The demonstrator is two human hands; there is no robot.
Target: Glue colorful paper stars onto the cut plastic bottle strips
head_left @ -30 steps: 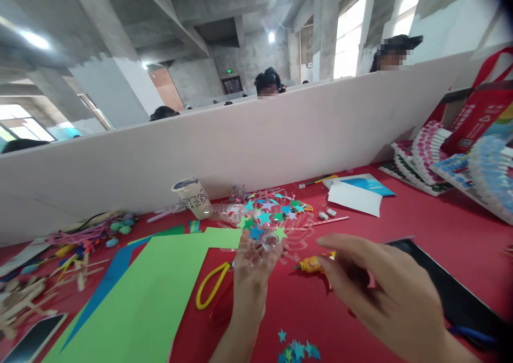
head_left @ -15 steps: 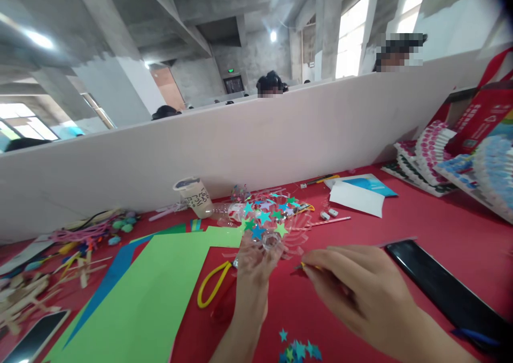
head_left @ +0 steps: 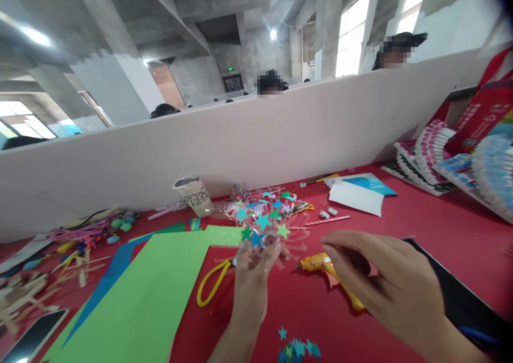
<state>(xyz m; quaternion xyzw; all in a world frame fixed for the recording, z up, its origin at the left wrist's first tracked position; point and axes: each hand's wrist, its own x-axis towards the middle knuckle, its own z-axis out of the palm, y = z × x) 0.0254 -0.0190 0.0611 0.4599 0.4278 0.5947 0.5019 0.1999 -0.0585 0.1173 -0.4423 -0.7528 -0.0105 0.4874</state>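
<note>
My left hand point(head_left: 256, 269) is closed around the bottom end of a clear plastic bottle point(head_left: 271, 240). The bottle is cut into curled strips, and blue, green and purple stars point(head_left: 262, 222) sit among them. Beside it to the right, a yellow glue gun point(head_left: 318, 263) rests on the red tabletop, nozzle toward the bottle. Over its handle hangs my right hand point(head_left: 395, 277), thumb and forefinger brought together; whatever may be between the tips is too small to make out. A pile of loose stars point(head_left: 298, 348) lies at the near edge.
Green paper sheets point(head_left: 140, 288) and a yellow-looped tool point(head_left: 212, 284) lie left of my arm. A paper cup point(head_left: 194, 194) stands by the white partition point(head_left: 240, 144). At right are a black case point(head_left: 468, 304), white card point(head_left: 356, 197) and decorated fans point(head_left: 436, 149).
My right hand has shifted right, uncovering the glue gun, whose nozzle has stayed in about the same place. My left hand still grips the bottle, which has barely moved.
</note>
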